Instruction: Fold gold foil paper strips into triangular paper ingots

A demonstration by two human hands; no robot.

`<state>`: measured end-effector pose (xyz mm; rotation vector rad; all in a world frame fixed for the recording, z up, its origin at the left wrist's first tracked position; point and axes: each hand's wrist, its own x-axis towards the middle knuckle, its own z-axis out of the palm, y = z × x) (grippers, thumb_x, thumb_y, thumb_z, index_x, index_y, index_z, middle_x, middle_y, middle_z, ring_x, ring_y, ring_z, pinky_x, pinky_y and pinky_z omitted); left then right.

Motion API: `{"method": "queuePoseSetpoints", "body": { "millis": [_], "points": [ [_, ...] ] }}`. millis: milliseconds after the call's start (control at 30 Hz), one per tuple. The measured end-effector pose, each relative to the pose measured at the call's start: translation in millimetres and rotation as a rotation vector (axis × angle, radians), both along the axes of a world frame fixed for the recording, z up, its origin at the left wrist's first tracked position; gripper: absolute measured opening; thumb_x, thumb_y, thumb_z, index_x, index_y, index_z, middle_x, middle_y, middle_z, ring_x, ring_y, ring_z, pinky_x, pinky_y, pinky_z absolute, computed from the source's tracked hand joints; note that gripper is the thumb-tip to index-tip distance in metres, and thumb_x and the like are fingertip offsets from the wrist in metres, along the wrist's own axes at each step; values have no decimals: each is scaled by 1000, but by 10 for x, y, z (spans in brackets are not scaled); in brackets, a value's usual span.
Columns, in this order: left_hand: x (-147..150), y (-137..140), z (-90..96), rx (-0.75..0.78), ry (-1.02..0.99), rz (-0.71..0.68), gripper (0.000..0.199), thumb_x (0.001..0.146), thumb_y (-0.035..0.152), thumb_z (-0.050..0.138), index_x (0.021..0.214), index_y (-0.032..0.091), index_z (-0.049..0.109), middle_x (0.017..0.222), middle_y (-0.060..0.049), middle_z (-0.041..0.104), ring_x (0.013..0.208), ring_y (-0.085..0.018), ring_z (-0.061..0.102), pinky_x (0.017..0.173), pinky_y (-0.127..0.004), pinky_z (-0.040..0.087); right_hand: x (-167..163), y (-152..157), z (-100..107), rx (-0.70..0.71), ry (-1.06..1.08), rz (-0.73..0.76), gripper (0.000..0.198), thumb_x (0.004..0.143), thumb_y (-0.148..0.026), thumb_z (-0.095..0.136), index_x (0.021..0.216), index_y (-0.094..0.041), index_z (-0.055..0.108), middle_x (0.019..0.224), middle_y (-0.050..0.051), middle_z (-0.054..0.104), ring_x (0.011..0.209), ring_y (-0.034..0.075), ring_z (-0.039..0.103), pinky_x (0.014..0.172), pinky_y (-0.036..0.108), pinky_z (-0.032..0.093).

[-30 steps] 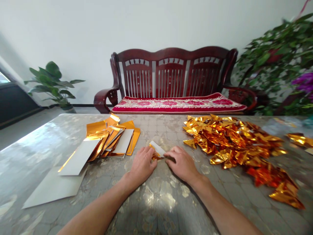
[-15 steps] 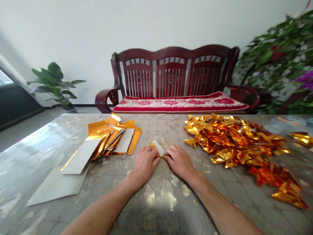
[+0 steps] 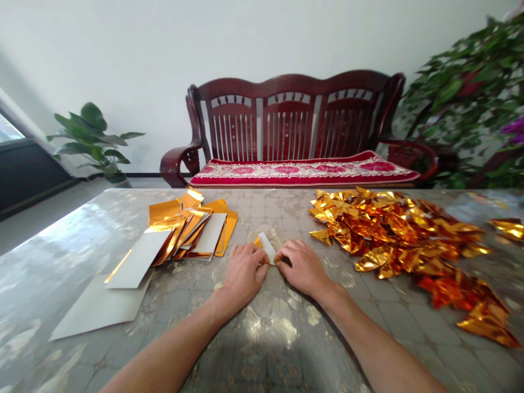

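Between my two hands, at the middle of the table, is a sheet of gold foil paper point(image 3: 267, 248), its white back partly showing and its near edge folded. My left hand point(image 3: 246, 266) pinches the near left part of it, fingers curled. My right hand point(image 3: 301, 266) grips the near right part, thumb and fingers pressed together. Much of the folded edge is hidden under the fingers. To the left lies a loose stack of flat gold foil sheets point(image 3: 184, 229), some white side up. A large heap of folded gold foil pieces point(image 3: 393, 232) spreads to the right.
A patterned cover lies over the table point(image 3: 270, 349). White sheets point(image 3: 102, 308) rest at the left. Clear plastic point(image 3: 470, 204) is at the far right. Beyond the table stand a wooden bench point(image 3: 286, 123) with a red cushion and potted plants point(image 3: 96, 139).
The view has shifted slightly. Both hands stay on the foil paper at nearly the same spot, with only small finger movement at its near edge.
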<state>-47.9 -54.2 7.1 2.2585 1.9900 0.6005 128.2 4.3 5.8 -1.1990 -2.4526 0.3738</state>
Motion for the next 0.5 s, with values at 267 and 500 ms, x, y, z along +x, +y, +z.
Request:
{"method": "queuePoseSetpoints", "body": {
  "millis": [267, 500],
  "points": [
    [38, 1, 2, -6, 18, 51, 13, 91, 29, 58, 82, 23, 65, 92, -4, 64, 92, -23, 58, 89, -38, 37, -23, -7, 20, -33, -9, -28, 8, 84, -21, 63, 83, -26, 70, 91, 0, 64, 94, 17, 53, 80, 28, 33],
    [51, 8, -26, -3, -27, 82, 10, 86, 22, 59, 76, 22, 61, 92, -2, 65, 94, -22, 59, 92, -38, 37, -68, -21, 18, -45, -12, -75, 9, 82, -21, 63, 81, -26, 71, 90, 1, 66, 93, 18, 53, 79, 29, 32]
  ]
}}
